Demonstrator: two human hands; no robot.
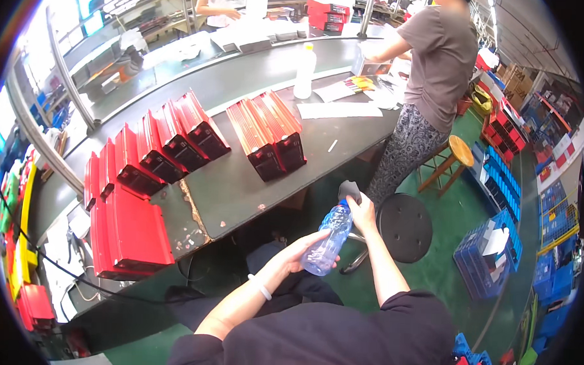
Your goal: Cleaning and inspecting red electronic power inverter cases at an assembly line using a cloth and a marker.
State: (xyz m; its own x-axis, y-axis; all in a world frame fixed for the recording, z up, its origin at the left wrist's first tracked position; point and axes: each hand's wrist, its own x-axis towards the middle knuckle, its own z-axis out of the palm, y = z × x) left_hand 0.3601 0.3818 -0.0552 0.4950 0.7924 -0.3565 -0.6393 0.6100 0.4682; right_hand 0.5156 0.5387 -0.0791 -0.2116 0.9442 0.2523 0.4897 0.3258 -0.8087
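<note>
In front of my body I hold a clear blue plastic bottle (328, 238), tilted with its top away from me. My left hand (297, 252) is closed round the lower side of the bottle. At the bottle's blue neck, my right hand (362, 212) is closed, gripping a soft-looking dark grey piece (349, 189) that covers the top. Whether that piece is a cloth or part of the bottle is not clear. My right fingertips are partly hidden behind the neck.
Red finned metal cases (265, 131) stand in rows on the dark workbench (240, 203) to my left. A white bottle (304, 72) and papers (339, 111) lie farther along. A co-worker (434, 65) stands ahead on the right. A round black stool (404, 229) and blue crate (482, 260) are to my right.
</note>
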